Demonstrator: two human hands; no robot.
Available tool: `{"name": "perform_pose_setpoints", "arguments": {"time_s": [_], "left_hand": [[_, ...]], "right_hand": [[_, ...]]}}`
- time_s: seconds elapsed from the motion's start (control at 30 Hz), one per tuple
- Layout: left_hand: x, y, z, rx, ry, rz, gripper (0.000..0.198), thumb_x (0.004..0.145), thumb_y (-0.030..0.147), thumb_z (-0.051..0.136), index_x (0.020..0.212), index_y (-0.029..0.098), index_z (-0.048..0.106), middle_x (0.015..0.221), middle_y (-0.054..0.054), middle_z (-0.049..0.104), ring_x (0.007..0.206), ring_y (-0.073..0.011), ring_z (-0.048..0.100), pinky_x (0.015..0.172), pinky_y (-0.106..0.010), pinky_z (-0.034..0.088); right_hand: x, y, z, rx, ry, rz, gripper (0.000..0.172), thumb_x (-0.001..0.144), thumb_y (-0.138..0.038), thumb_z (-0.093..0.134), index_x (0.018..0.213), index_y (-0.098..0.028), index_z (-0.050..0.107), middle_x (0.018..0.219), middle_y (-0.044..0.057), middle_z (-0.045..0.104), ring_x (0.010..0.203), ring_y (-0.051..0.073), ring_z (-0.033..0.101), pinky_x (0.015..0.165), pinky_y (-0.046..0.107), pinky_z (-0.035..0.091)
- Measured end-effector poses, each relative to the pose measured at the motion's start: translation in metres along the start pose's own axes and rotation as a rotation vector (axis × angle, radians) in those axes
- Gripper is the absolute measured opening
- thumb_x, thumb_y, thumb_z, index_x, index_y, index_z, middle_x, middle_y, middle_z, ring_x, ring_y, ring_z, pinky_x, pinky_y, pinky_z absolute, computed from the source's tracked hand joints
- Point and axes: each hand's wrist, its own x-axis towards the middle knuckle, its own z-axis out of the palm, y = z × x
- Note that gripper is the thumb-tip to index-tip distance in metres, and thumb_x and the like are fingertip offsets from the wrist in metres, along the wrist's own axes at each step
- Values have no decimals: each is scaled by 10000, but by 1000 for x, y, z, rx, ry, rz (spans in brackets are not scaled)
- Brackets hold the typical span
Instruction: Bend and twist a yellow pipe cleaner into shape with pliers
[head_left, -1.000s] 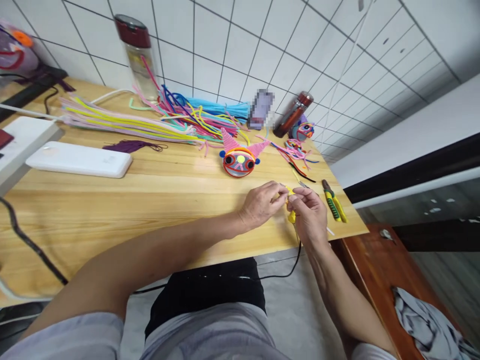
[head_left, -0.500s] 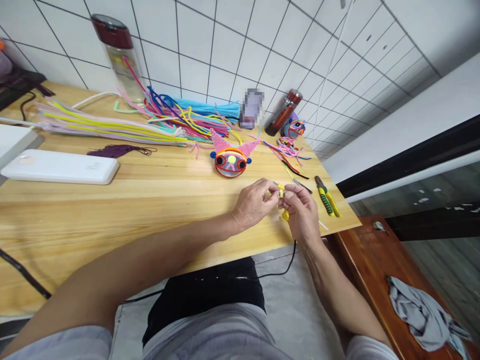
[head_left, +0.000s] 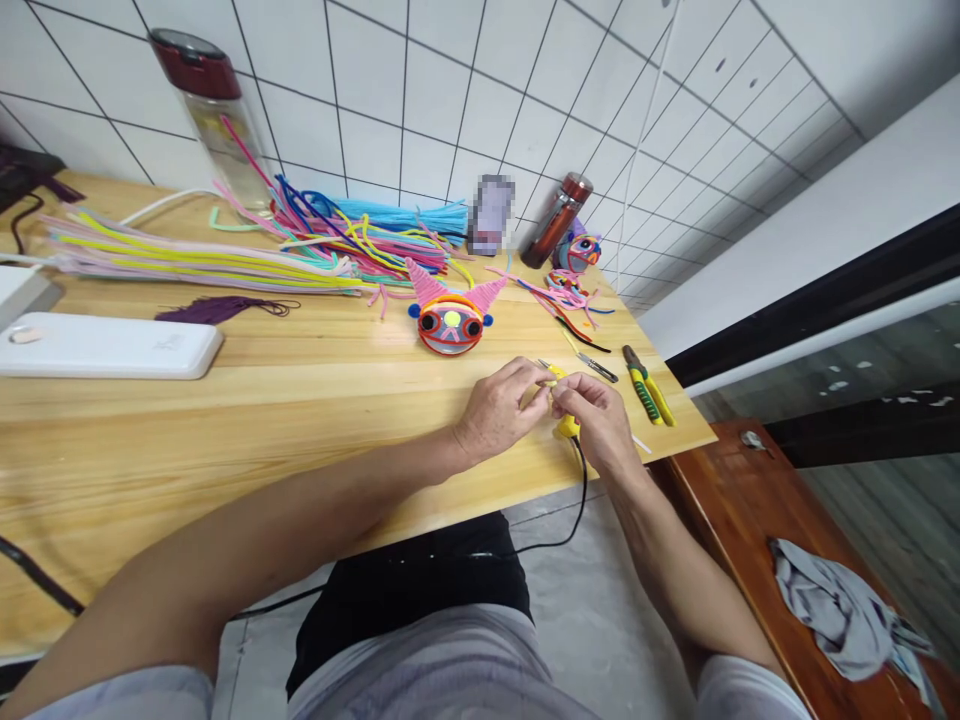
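My left hand (head_left: pixel 501 408) and my right hand (head_left: pixel 596 412) meet over the right part of the table. Their fingertips are pinched together on a small pale yellow piece (head_left: pixel 552 386), mostly hidden by the fingers. Under and behind the hands lies a yellow hot glue gun (head_left: pixel 568 427), its metal nozzle pointing away to the left and its black cord dropping over the table edge. To the left of the hands stands a round cat-like head (head_left: pixel 450 330) with pink ears, orange-ringed black eyes and blue side balls.
Thread snips (head_left: pixel 598 368) and yellow-green pliers (head_left: pixel 648 385) lie right of my hands. Pipe cleaners (head_left: pixel 210 260) are heaped at the back, near a clear bottle (head_left: pixel 225 130) and a red flask (head_left: pixel 556 220). A white power bank (head_left: pixel 112 345) and purple tassel (head_left: pixel 214 308) lie left.
The view has shifted slightly, moving the scene left in the picture. My right fingers have shifted on the yellow piece, and more of the glue gun's body shows beneath the right hand.
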Motion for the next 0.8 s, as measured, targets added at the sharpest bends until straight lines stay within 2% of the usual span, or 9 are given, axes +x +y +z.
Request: {"name": "perform_pose_setpoints", "arguments": {"time_s": [0.1, 0.27, 0.43, 0.67, 0.8], "left_hand": [[-1, -2, 0, -10, -1, 23, 127, 979, 102, 664, 1055, 194, 704, 1026, -43, 772, 714, -100, 669, 708, -242, 558], [-1, -4, 1, 5, -5, 27, 105, 970, 90, 685, 973, 195, 698, 910, -11, 757, 724, -110, 677, 731, -243, 560], [0, -3, 1, 17, 15, 36, 111, 951, 77, 696, 940, 188, 700, 853, 13, 739, 653, -98, 624, 703, -240, 543], [1, 0, 0, 24, 32, 4, 148, 913, 48, 721, 892, 189, 685, 810, 42, 710, 586, -73, 545, 655, -222, 493], [1, 1, 0, 2, 25, -44, 141, 911, 59, 713, 905, 195, 675, 824, 41, 714, 594, -76, 548, 658, -224, 495]], "right_hand": [[1, -3, -5, -12, -29, 11, 247, 762, -431, 836, 710, -228, 706, 621, -27, 627, 588, 146, 523, 624, 309, 441], [0, 2, -8, 58, -47, 53, 288, 727, -459, 906, 725, -225, 740, 600, -30, 628, 581, 139, 514, 622, 301, 416], [-3, 7, -5, 121, -41, 65, 329, 729, -489, 938, 715, -231, 734, 596, -27, 639, 568, 138, 513, 617, 308, 429], [-6, 9, 1, 138, 19, 34, 346, 722, -498, 974, 731, -228, 757, 613, -22, 657, 573, 136, 532, 598, 298, 445], [-7, 3, 0, 176, -8, 69, 359, 706, -502, 973, 743, -224, 749, 652, -17, 665, 574, 133, 542, 571, 286, 460]]}}
